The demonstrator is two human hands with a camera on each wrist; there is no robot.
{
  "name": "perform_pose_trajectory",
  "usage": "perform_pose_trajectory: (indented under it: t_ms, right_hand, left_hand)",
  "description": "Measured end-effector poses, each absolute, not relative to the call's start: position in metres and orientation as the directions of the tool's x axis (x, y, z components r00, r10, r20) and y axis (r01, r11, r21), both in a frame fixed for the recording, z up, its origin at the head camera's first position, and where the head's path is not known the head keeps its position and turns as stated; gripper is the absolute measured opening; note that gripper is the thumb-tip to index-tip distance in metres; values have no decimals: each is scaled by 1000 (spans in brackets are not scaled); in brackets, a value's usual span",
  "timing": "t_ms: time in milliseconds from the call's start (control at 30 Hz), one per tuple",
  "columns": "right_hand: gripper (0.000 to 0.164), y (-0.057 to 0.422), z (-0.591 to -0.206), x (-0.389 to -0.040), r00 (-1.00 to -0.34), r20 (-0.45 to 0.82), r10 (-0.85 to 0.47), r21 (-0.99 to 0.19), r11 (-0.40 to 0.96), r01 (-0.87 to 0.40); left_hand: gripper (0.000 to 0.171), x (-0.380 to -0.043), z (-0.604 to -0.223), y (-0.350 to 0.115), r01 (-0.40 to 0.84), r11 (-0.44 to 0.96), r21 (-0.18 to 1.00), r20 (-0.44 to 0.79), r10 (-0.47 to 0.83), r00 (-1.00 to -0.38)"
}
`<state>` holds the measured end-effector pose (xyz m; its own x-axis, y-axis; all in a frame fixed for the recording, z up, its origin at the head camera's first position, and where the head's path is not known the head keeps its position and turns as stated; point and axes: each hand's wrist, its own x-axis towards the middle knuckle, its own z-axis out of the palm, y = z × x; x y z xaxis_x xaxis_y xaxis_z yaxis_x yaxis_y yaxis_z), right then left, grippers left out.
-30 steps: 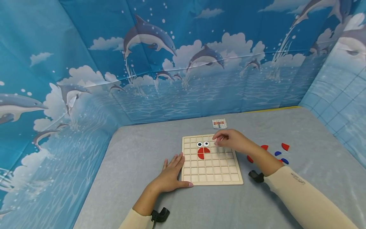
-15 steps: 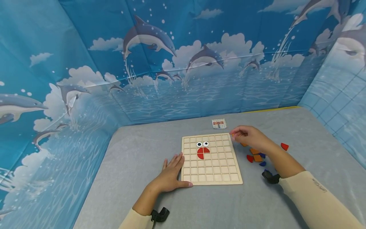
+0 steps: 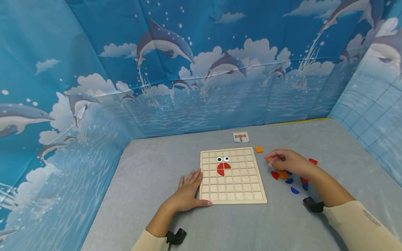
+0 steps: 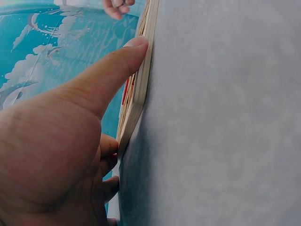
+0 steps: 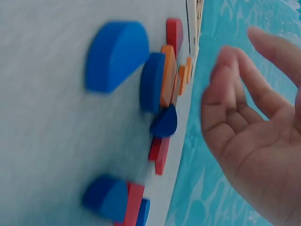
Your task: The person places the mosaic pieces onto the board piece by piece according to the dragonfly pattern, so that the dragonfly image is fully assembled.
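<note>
A wooden grid board (image 3: 232,191) lies on the grey table, with two eye pieces (image 3: 223,159) and a red shape made of quarter pieces (image 3: 221,169) in its cells. My left hand (image 3: 186,195) rests along the board's left edge, fingers straight, its thumb (image 4: 134,44) at the near edge. Right of the board, my right hand (image 3: 290,162) hovers over loose pieces, loosely bent, with a gap between thumb and fingers in the right wrist view. An orange piece (image 3: 268,159) shows by its fingertips. One orange square (image 3: 259,149) lies off the board's far right corner.
A small pattern card (image 3: 241,137) lies behind the board. Several blue half-rounds (image 5: 117,56), red pieces (image 5: 174,35) and orange squares (image 5: 168,77) lie loose at the right. A dolphin-printed curtain (image 3: 201,94) stands along the table's back and sides.
My right hand has moved right and nearer, from over the board to the loose pieces. It has let go of an orange square beside the board. My left hand has stayed put.
</note>
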<state>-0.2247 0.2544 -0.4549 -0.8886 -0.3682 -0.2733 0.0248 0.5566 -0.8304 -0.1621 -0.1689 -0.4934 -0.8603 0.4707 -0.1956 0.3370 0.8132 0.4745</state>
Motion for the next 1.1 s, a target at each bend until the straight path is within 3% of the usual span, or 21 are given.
perform_pose_trajectory:
  t_ms: [1100]
  right_hand:
    - [35,268,-475,-200,-904,-224,-363,-744,664,-82]
  left_hand:
    - [118,-164,-495,-170,326,817,475,-201,462,-864]
